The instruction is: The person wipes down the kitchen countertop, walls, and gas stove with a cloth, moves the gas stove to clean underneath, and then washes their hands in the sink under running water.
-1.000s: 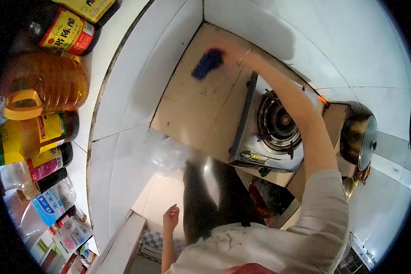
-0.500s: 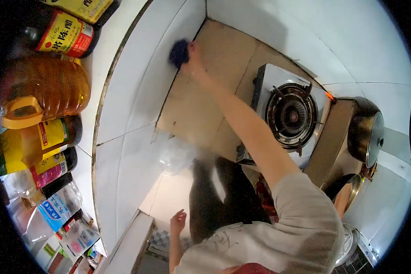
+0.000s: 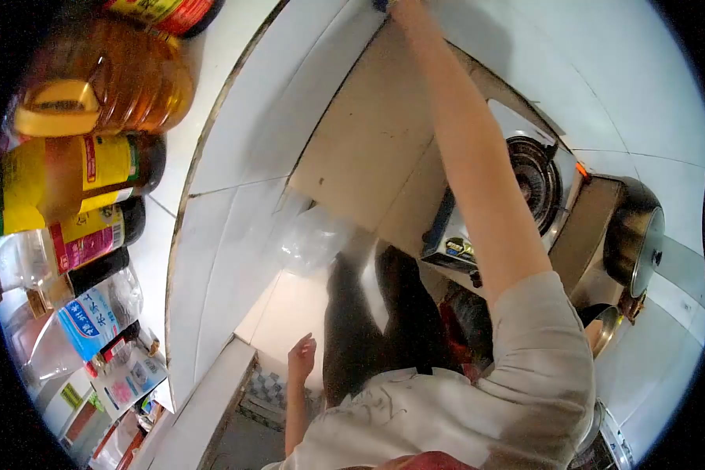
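My right hand (image 3: 403,9) is at the top edge of the view, where the tiled walls meet, and holds a dark blue cloth (image 3: 381,5); only a small part of both shows. The right arm stretches over the beige counter (image 3: 360,141) and past the gas stove (image 3: 529,184), covering part of it. My left hand (image 3: 301,356) hangs low beside my dark trousers, its fingers loosely curled and slightly apart, with nothing in it.
Bottles and packets crowd a white ledge at left, among them a large oil jug (image 3: 133,78). A clear plastic bag (image 3: 313,239) hangs at the counter's front. Right of the stove stands a lidded pot (image 3: 634,239), with a pan (image 3: 599,329) nearer me.
My right hand has gone from the left wall over the counter, up to the corner at the top edge, with the blue cloth. The view has shifted; my left hand stays low.
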The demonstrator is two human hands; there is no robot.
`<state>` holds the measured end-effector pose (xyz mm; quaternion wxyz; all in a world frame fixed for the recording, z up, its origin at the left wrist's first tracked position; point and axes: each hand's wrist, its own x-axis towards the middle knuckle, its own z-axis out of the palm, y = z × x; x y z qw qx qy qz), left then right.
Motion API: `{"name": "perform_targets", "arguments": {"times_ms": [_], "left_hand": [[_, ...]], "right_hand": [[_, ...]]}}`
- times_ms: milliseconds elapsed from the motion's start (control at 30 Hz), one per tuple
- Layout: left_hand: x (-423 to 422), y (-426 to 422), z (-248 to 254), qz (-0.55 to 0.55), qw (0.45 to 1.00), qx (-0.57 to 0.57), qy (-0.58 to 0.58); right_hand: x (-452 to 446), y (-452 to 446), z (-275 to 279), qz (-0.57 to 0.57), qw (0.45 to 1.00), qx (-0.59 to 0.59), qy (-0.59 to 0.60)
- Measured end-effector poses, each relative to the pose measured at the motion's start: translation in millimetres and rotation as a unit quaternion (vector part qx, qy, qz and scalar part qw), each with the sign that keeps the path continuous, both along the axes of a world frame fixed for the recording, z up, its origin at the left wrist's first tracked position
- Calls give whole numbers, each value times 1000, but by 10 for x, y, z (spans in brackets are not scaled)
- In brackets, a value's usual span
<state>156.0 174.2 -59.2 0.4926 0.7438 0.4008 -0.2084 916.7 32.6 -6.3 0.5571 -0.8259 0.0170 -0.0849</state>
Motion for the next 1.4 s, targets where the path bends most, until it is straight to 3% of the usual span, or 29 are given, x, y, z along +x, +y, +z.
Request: {"name": "perform_targets", "arguments": {"times_ms": [33, 133, 200, 233, 267, 300, 333, 400, 467, 500, 533, 600, 667, 700, 733, 767, 833, 900, 933, 967, 1000, 1033, 1067, 1100, 1133, 1167, 1233, 1367, 1400], "left_hand": [[-61, 19, 17, 4, 1000, 3, 3], [-173, -1, 12, 1, 999, 25, 25], [-203, 90, -12, -24, 1000, 10, 16], [-234, 150, -38, -50, 999, -5, 4], [-399, 278, -270, -99, 995, 2, -16], [-347, 308, -310, 46, 994, -42, 86], [-292, 359, -328, 13, 998, -12, 54], [-111, 406, -230, -48, 999, 23, 4], [247, 408, -1, -110, 992, 59, 9], [141, 498, -144, -121, 991, 44, -40], [125, 533, -194, -110, 993, 28, -44], [166, 528, -85, -118, 992, 36, -17], [388, 505, 133, -138, 989, 61, 9], [313, 540, 132, -133, 989, 63, 11], [243, 584, 81, -139, 989, 52, -14], [170, 624, 64, -146, 988, 39, -37], [74, 729, 97, -157, 987, 39, -22], [-41, 819, 119, -176, 982, 63, -34], [-105, 858, 101, -134, 989, 57, -9], [-157, 889, 111, -142, 988, 52, -12], [-212, 922, 134, -148, 987, 67, 17], [-240, 966, 122, -152, 984, 86, 41], [-401, 1071, -24, -134, 989, 38, 54], [-449, 1121, -32, -139, 988, 34, 55], [-472, 1148, -40, -159, 985, 40, 57], [-467, 1162, -54, -178, 981, 46, 57], [-370, 1176, -22, -192, 976, 65, 73], [-67, 1167, -31, -234, 968, 63, 63], [-16, 1136, -90, -229, 971, 56, 35]], "right_hand": [[39, 262, -55, -80, 996, -41, 20], [-808, 487, 106, -75, 996, 13, -51], [-1313, 723, -232, -97, 973, -148, -149], [-1624, 846, -267, -75, 948, 10, -308], [-1943, 888, -230, 30, 981, 154, -111], [-2333, 969, 153, 1, 949, 310, -67], [-2451, 1088, -347, 43, 953, 208, -215], [-2848, 1056, -489, 75, 960, 26, -268], [-3018, 1070, -847, 127, 959, 55, -247], [-3121, 1074, -1036, 177, 956, 81, -221], [-3178, 1079, -1224, 204, 961, 133, -133], [-3089, 764, -1238, 298, 947, 3, -120], [-2829, 493, -1064, 300, 931, -82, -190], [-2749, 423, -755, 194, 957, 1, -215], [-2518, 348, -542, 178, 948, 99, -246], [-2158, 422, -779, 153, 933, 234, -226], [-1915, 424, -78, 33, 974, 156, -159], [-2083, 612, 744, 42, 993, 77, 79], [-1858, 867, 239, -31, 992, -115, -42], [-2205, 934, 436, -28, 995, 17, -90], [-2461, 1057, 330, -66, 980, -86, -166], [-2799, 1228, 279, -29, 965, 43, -258], [-3205, 1317, 319, 4, 949, 12, -315], [-3587, 1545, 239, 26, 956, 203, -211], [-4027, 1633, 416, 28, 921, 388, 6], [-4362, 1562, 345, 147, 969, 166, -112], [-4620, 1603, -40, 164, 941, 51, -292], [-4480, 1184, -480, 281, 908, -93, -298], [-4360, 1010, -571, 323, 924, -84, -185]]}}
